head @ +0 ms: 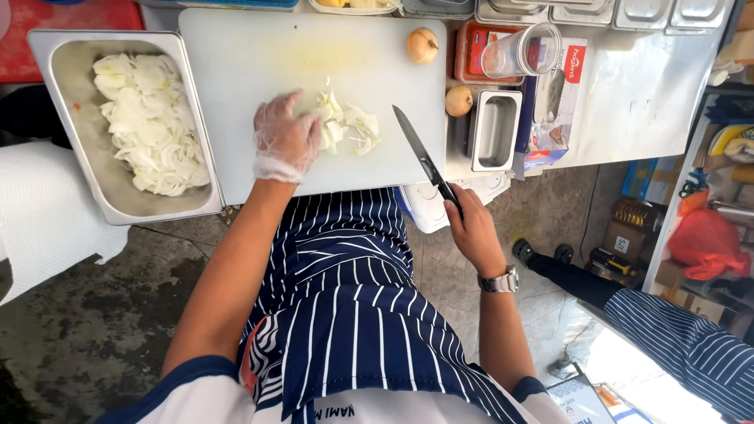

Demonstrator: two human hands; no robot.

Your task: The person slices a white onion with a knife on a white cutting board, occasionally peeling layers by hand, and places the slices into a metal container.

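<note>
While the head camera looks straight down, the left hand, in a thin clear glove, rests on the white cutting board with its fingers curled loosely against a small heap of cut onion pieces; the fingertips touch the left edge of that heap, pressing on it rather than pinching any single piece; the right hand, bare and with a metal watch at the wrist, is wrapped tightly around the dark handle of a kitchen knife, fingers pressed together about it; the blade points up and to the left over the board's near right corner, its tip close to the onion pieces but apart from them; left of the board, touching its edge, stands a deep steel tray holding a mound of sliced onion; two whole unpeeled onions lie at the board's right side, one on its far corner and one just off its edge; beside the second stands a small steel tub, and behind it a clear plastic cup lies tipped on its side; a blue and white striped apron hangs below the arms; at the lower right, another person's striped sleeve shows, well apart from the board.
</note>
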